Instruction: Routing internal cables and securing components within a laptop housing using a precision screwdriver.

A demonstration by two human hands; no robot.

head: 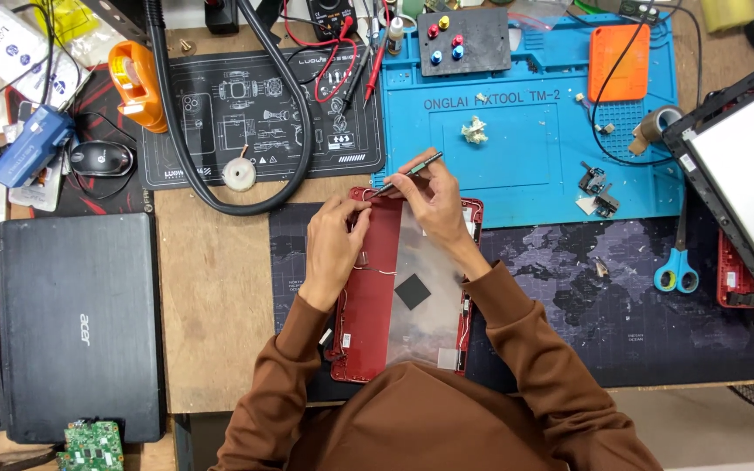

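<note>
Red laptop lid [368,296] under my hands, silvery foil sheet [429,288] inside it, small black square [412,291] on foil. My sleeves [525,349] brown. Dark desk mat [604,288] printed with grey world map. Blue work mat [525,148], orange pad [619,61] on it. Black mat [263,113] with white line drawings. Scissors [676,269] blue-handled. Closed laptop [78,327] black. Circuit board [91,445] green. Tape dispenser [137,85] orange.

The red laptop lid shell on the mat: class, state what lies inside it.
Inside the red lid shell lie a silvery foil sheet with a black square pad and thin wires. Both hands and sleeves cover its upper edge and lower end.
</note>
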